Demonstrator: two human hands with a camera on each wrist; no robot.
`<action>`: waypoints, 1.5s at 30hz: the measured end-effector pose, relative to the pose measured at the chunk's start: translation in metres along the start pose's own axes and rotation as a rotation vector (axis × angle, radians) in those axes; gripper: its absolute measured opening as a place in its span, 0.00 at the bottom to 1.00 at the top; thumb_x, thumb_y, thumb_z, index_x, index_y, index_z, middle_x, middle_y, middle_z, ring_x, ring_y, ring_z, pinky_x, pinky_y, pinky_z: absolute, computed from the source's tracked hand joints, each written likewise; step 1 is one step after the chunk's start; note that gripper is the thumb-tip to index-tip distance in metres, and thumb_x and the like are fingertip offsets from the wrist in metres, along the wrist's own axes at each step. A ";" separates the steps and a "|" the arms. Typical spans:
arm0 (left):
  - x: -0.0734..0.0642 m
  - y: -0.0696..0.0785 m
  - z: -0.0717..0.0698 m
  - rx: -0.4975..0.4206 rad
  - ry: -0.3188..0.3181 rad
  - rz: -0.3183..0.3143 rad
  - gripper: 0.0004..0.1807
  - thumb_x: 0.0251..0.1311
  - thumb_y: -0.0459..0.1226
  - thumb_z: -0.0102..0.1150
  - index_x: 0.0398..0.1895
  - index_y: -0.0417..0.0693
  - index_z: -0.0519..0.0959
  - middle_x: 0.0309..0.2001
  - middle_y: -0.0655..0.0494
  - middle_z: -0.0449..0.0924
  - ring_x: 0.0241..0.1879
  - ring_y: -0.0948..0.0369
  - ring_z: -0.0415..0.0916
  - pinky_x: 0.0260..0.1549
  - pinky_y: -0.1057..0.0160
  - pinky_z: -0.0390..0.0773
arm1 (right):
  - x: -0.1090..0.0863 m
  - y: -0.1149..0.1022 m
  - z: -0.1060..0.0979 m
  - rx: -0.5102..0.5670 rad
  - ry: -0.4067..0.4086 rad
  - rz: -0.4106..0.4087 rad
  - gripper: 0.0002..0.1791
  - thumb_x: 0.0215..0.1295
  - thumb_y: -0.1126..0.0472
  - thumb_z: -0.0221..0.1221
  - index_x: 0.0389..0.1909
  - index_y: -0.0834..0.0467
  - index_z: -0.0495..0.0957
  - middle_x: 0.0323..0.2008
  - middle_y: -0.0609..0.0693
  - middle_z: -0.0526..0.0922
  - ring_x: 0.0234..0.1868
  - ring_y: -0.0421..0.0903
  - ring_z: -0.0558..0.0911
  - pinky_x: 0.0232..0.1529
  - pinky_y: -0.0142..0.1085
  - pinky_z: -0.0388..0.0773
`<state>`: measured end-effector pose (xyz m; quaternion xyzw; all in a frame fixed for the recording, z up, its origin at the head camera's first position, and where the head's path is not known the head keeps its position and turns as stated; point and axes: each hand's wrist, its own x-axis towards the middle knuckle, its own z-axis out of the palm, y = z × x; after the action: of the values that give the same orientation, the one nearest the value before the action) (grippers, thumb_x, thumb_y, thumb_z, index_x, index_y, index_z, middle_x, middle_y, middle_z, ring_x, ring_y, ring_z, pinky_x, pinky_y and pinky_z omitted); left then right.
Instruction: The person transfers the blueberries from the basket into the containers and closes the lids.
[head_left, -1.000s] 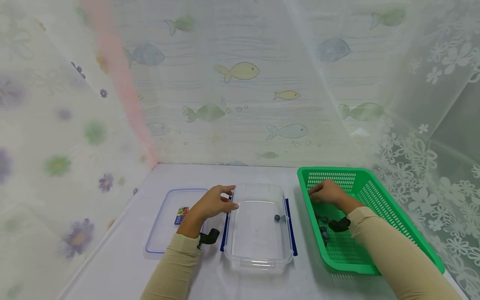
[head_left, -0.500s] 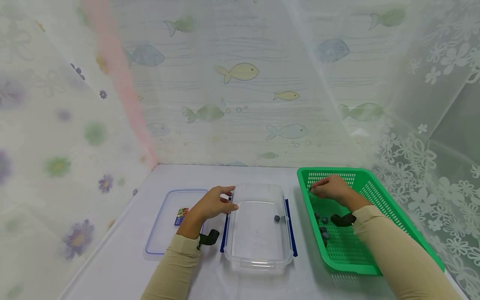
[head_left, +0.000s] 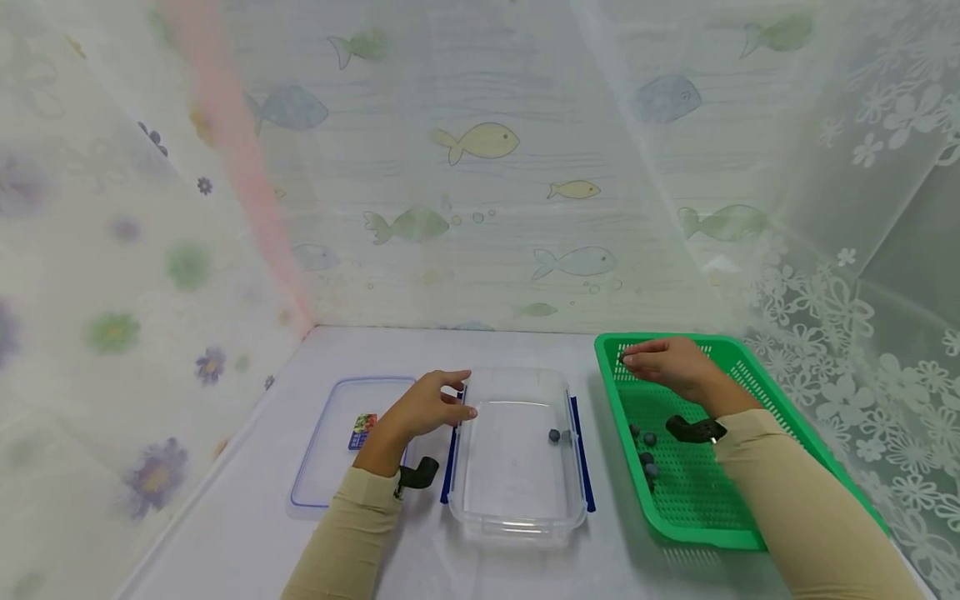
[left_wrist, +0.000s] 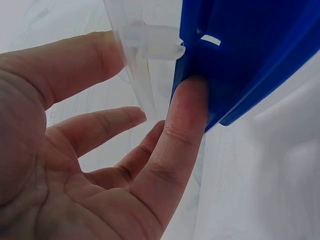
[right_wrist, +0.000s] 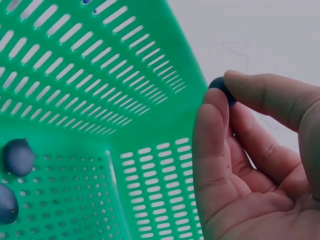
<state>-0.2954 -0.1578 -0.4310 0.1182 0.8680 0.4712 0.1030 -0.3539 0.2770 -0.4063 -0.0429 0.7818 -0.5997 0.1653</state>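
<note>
In the head view, my left hand (head_left: 431, 406) is at the left side of a clear plastic container (head_left: 513, 475). The left wrist view has one fingertip touching the container's blue side latch (left_wrist: 235, 55), and another digit against the clear wall. A single blueberry (head_left: 554, 435) lies inside near the right wall. My right hand (head_left: 671, 367) is over the far left corner of a green basket (head_left: 652, 533). Its thumb and fingers pinch a dark blueberry (right_wrist: 222, 90), level with the basket's rim in the right wrist view. Several more blueberries (head_left: 650, 439) lie along the basket's left side.
A clear lid (head_left: 322, 467) with a blue seal and a colourful label (head_left: 363, 431) lies flat left of the container. White cloth covers the table (head_left: 232, 533). Printed curtains (head_left: 480, 200) enclose the back and sides.
The right hand has risen from inside the basket toward its far left rim, with the pinched blueberry now showing at its fingertips. The left hand and container have stayed in place.
</note>
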 end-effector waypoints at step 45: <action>-0.001 0.002 0.000 -0.010 -0.010 -0.008 0.42 0.60 0.38 0.75 0.78 0.50 0.68 0.68 0.42 0.72 0.55 0.51 0.83 0.48 0.53 0.87 | -0.016 -0.034 0.041 0.005 -0.144 -0.113 0.26 0.70 0.63 0.66 0.64 0.73 0.74 0.57 0.56 0.83 0.53 0.43 0.87 0.58 0.37 0.83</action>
<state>-0.2948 -0.1571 -0.4294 0.1166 0.8656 0.4746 0.1096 -0.3304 0.2346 -0.3800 -0.1296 0.7626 -0.6056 0.1869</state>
